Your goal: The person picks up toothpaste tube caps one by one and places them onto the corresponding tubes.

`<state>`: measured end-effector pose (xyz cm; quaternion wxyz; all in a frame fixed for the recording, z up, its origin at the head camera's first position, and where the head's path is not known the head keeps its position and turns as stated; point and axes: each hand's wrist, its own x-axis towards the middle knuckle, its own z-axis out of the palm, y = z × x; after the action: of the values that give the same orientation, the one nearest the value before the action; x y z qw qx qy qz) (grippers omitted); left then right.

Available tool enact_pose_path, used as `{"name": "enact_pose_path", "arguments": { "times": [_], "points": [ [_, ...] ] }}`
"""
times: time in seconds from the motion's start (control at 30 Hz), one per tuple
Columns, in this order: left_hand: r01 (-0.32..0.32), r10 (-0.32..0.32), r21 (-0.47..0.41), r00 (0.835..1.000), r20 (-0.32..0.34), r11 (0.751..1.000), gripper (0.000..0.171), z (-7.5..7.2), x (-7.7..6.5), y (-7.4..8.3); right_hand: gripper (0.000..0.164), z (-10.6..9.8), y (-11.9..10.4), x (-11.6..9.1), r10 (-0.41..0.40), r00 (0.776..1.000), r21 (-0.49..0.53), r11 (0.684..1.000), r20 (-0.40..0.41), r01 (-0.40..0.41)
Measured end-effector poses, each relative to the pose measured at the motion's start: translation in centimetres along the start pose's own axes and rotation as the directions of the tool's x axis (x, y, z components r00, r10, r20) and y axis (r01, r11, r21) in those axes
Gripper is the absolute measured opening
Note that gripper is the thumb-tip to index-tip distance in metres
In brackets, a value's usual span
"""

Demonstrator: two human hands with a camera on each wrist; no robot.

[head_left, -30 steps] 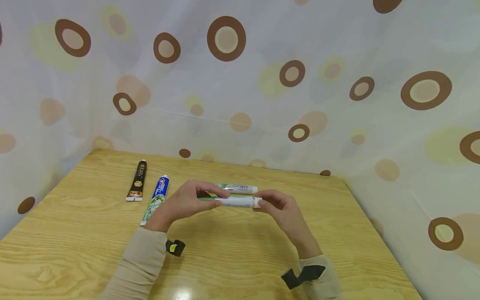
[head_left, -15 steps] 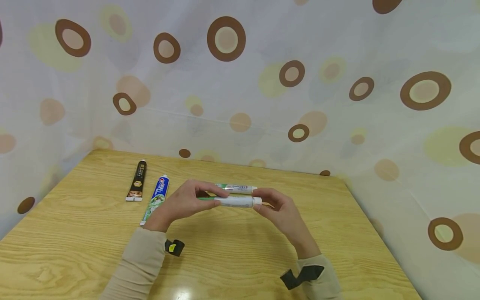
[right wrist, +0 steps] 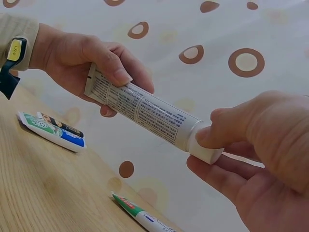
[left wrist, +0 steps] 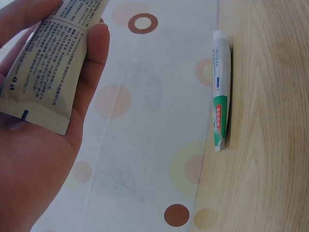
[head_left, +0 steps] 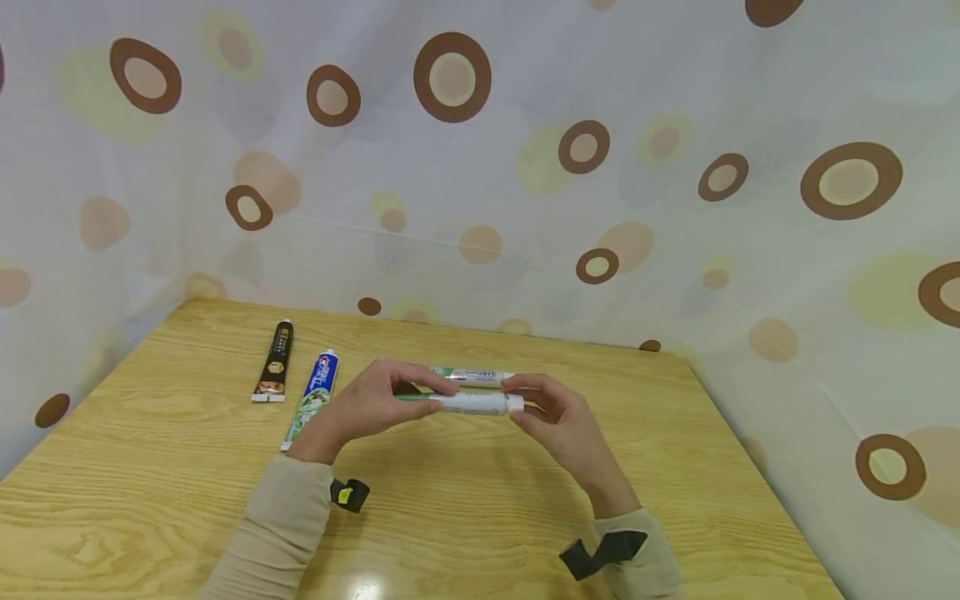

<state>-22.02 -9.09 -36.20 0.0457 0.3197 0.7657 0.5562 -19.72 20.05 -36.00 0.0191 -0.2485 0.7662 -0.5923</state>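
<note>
A white toothpaste tube (head_left: 472, 403) with fine print on its face is held level above the table between both hands. My left hand (head_left: 372, 400) grips its flat crimped end, thumb on the near side, as the right wrist view shows. At the other end my right hand (head_left: 558, 421) pinches the white cap (right wrist: 206, 148) between thumb and fingers, and the cap sits on the tube's neck. Behind the held tube lies another toothpaste tube (left wrist: 220, 89), white and green with a white cap, partly hidden by the hands in the head view.
To the left on the wooden table (head_left: 450, 517) lie a black toothpaste tube (head_left: 275, 362) and a blue and green toothpaste tube (head_left: 318, 387), the latter close by the left wrist. A spotted curtain (head_left: 480, 167) hangs along the table's back and sides.
The right hand's fingers have shifted slightly around the cap, uncovering and then regripping it. The left hand and the tube stay in place.
</note>
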Motion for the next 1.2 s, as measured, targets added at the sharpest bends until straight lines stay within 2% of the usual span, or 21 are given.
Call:
{"name": "enact_pose_path", "arguments": {
  "times": [0.17, 0.3, 0.57, 0.73, 0.83, 1.03, 1.2],
  "points": [
    [0.008, -0.008, -0.001, 1.000, -0.003, 1.000, 0.022, -0.01, -0.02, 0.09, 0.027, -0.07, 0.25, 0.02, -0.005, 1.000, -0.028, 1.000, -0.012, 0.005],
    [0.008, -0.008, 0.008, 1.000, -0.003, 1.000, 0.022, -0.03, 0.01, 0.05, 0.027, -0.13, 0.42, 0.09, 0.007, 1.000, -0.044, 0.999, -0.022, -0.008],
    [0.005, -0.005, 0.023, 1.000, -0.002, 1.000, 0.022, -0.09, 0.13, -0.20, 0.030, -0.16, 0.56, 0.15, 0.045, 0.999, 0.018, 0.999, -0.014, -0.044],
    [0.005, -0.005, 0.022, 1.000, -0.001, 1.000, 0.022, -0.10, 0.12, -0.24, 0.033, -0.28, 0.71, 0.09, 0.040, 0.999, 0.037, 0.998, 0.009, -0.040],
    [0.000, 0.000, 0.016, 1.000, 0.001, 1.000, 0.022, -0.06, 0.12, -0.20, 0.033, -0.33, 0.82, 0.09, 0.028, 1.000, 0.023, 0.999, 0.012, -0.029],
    [-0.011, 0.011, 0.001, 1.000, 0.013, 1.000, 0.023, 0.05, 0.20, -0.37, 0.028, -0.31, 0.95, 0.04, 0.029, 0.999, -0.060, 0.998, -0.045, -0.031],
    [-0.011, 0.011, 0.000, 1.000, 0.008, 1.000, 0.023, 0.03, 0.11, -0.38, 0.026, -0.24, 0.76, 0.07, 0.038, 0.998, -0.042, 0.998, -0.054, -0.041]
  ]
}}
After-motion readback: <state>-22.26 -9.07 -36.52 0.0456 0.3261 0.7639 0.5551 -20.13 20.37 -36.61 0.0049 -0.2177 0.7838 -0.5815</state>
